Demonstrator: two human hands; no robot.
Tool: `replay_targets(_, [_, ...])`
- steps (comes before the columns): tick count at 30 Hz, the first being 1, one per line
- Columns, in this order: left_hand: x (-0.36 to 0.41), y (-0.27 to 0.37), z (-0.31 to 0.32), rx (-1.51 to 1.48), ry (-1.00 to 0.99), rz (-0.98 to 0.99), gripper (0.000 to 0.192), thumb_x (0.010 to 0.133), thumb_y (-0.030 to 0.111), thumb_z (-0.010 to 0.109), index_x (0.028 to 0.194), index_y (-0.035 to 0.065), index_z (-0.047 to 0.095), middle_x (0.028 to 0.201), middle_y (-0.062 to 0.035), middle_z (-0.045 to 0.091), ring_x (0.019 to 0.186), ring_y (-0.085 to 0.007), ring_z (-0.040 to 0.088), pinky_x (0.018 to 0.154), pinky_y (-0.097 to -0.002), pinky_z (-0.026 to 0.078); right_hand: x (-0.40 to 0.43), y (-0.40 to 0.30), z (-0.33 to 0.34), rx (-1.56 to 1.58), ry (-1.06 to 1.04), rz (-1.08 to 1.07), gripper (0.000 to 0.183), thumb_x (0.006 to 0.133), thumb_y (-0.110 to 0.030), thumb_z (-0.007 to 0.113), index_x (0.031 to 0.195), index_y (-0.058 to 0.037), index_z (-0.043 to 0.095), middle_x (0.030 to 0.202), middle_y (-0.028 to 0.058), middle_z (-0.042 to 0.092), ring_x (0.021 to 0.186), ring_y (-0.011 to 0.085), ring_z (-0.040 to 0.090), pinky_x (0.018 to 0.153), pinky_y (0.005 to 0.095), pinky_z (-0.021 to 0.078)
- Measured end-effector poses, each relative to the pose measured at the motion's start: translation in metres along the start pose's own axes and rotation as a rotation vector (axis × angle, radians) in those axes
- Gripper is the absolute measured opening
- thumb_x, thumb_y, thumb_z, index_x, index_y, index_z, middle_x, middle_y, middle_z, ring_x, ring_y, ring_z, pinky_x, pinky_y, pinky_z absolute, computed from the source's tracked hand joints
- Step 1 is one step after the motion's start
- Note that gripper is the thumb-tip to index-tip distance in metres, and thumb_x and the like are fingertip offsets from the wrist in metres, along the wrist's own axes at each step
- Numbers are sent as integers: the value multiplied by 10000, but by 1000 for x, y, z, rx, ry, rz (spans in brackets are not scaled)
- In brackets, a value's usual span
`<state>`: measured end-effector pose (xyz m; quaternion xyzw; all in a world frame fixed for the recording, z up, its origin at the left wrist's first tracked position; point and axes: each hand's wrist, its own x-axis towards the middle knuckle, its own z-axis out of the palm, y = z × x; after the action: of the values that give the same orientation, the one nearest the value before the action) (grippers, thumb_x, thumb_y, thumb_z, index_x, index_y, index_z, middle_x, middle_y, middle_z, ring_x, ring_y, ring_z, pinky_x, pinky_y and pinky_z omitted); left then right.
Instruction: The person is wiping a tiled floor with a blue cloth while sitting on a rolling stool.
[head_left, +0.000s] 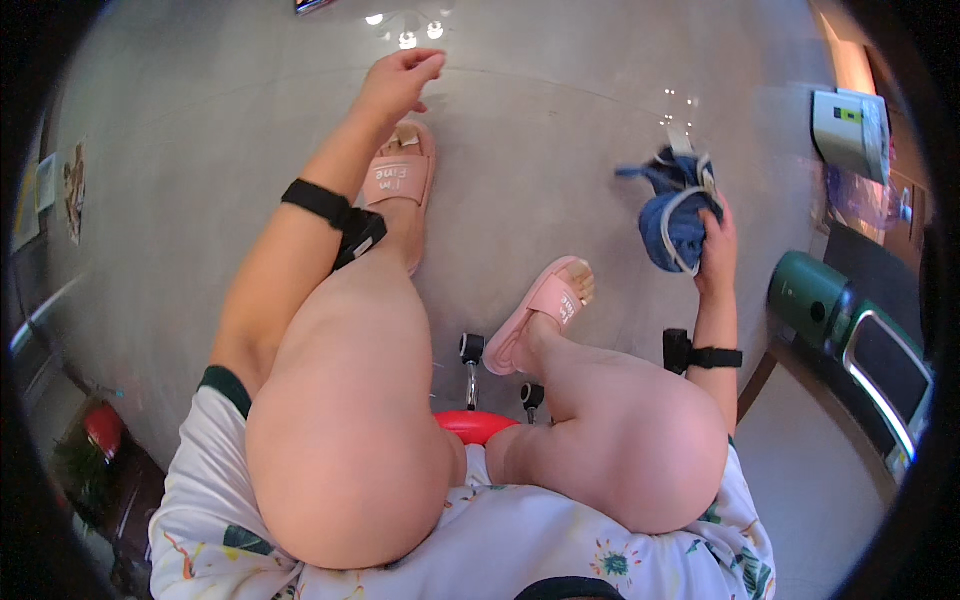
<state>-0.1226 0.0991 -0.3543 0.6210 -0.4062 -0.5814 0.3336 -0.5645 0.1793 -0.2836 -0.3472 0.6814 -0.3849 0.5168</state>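
My right hand (718, 244) grips a rolled or bunched blue fabric item (671, 229) with pale trim or cord, held above the floor on the right. A blue strap sticks out from its left side, and a whitish tag or strip (679, 139) shows at its far end. What the folds hide cannot be told. My left hand (405, 81) is stretched forward above my left foot. Its fingers are loosely bent and somewhat apart, with nothing visible in them. Below it is a pink slide sandal (394, 176); the other pink sandal (536, 311) is turned outward.
Between my legs show a red stool seat (476, 426) and its casters (471, 349). To the right stand a green appliance (810, 296), a dark chair and a white box (847, 127). A plant (86, 465) with something red is at far left. The grey floor (517, 157) reflects ceiling lights.
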Motion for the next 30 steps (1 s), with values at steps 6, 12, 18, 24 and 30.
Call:
replay_targets(6, [-3, -8, 7, -22, 47, 25, 439, 862, 355, 656, 1190, 66, 607, 1068, -59, 609, 896, -142, 582, 649, -288, 507, -4, 178, -106, -302, 372, 308, 661, 824, -73, 541, 1432, 17, 296, 1362, 181, 473, 1190, 248, 499, 989, 356, 401])
replay_targets(12, [-4, -16, 7, 70, -32, -37, 457, 873, 354, 653, 1228, 79, 572, 1130, -66, 572, 953, -155, 563, 672, -289, 498, 17, 172, 36, -1039, 411, 159, 478, 774, -160, 568, 1231, -51, 478, 1156, 243, 568, 1087, 420, 546, 928, 475, 446])
replay_targets(18, [6, -14, 14, 80, -80, -117, 491, 889, 367, 623, 1275, 74, 543, 1300, -125, 522, 1130, -211, 510, 707, -305, 482, 42, 117, 67, -266, -37, 101, 590, 784, -57, 546, 1363, -9, 442, 1256, 164, 567, 1152, 238, 540, 978, 326, 422])
replay_targets(24, [4, -30, -8, 94, 26, -159, 470, 893, 358, 626, 1271, 90, 549, 1241, -82, 546, 1086, -163, 513, 711, -305, 476, 4, 132, -44, -211, 409, -123, 593, 813, 12, 529, 1391, -3, 398, 1348, 157, 499, 1220, 240, 494, 1045, 324, 356])
replay_targets(30, [1, -18, 24, 137, -54, -169, 396, 912, 298, 612, 1225, 59, 565, 1118, -50, 575, 878, -115, 532, 649, -264, 472, 65, 209, -154, -455, 901, 397, 742, 790, -226, 647, 1425, -2, 336, 1414, 203, 425, 1285, 304, 437, 1059, 365, 349])
